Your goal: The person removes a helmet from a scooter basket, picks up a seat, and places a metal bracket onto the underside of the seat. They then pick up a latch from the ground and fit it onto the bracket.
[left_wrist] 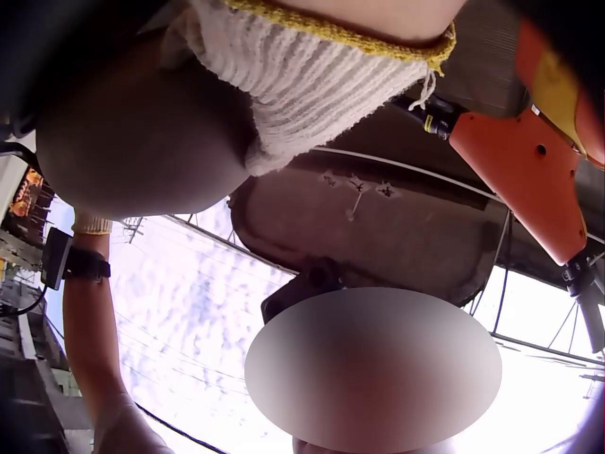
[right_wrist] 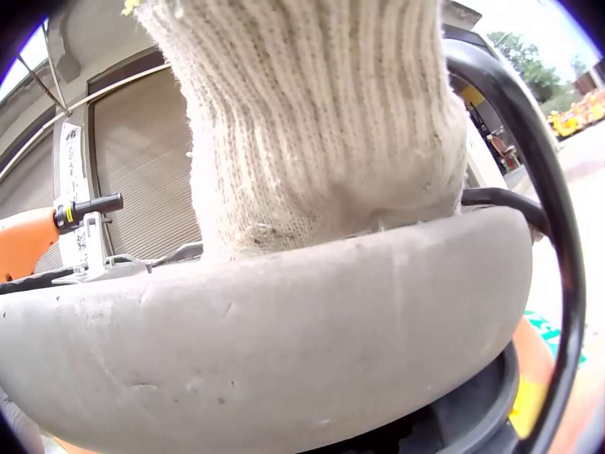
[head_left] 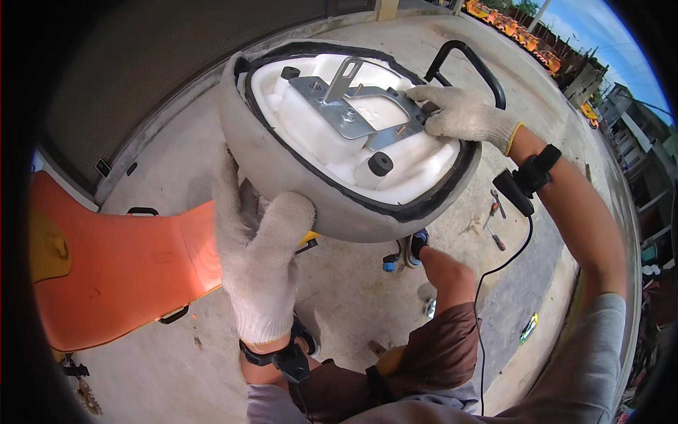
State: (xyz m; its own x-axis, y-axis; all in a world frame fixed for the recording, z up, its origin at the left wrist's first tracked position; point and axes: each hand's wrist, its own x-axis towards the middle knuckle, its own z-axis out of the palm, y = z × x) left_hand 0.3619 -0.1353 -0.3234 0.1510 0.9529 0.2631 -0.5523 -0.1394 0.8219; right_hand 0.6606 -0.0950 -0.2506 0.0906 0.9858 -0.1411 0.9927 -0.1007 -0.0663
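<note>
An upturned grey scooter seat (head_left: 353, 219) is before me, its white plastic base (head_left: 311, 116) facing up inside a black edging. A metal bracket (head_left: 346, 116) with an upright slotted tab is fixed to that base. Black rubber feet (head_left: 380, 164) stand at its corners. My gloved left hand (head_left: 265, 261) holds the seat's near left side, thumb and fingers spread against the grey cover. At the far right end of the bracket, my gloved right hand (head_left: 466, 116) pinches a dark rubber foot (head_left: 429, 108) between bent fingers. The grey cover (right_wrist: 265, 350) passes below this hand in the right wrist view.
A black tubular rail (head_left: 470, 53) curves up behind the seat. An orange vehicle body (head_left: 127, 261) lies to the left. Screwdrivers (head_left: 498, 242) rest on the concrete at right, near a yellow-green item (head_left: 529, 328). A black cable (head_left: 482, 318) hangs from my right wrist camera.
</note>
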